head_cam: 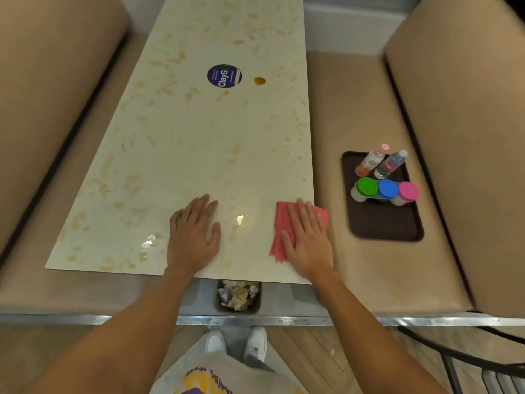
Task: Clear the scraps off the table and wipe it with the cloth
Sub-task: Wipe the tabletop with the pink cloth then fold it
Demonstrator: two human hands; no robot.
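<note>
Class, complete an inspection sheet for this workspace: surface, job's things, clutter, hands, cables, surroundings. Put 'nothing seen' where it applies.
Surface: cream mottled table, brown spot beside a round purple sticker.
Job's things: pink cloth at the table's front right corner; bin of crumpled scraps below the front edge.
Clutter: brown tray on the right bench holding two bottles and three lidded jars.
Hands: left hand flat on the table; right hand flat on the cloth.
Cables: nothing seen.
Surroundings: padded benches on both sides; black metal chair lower right.
</note>
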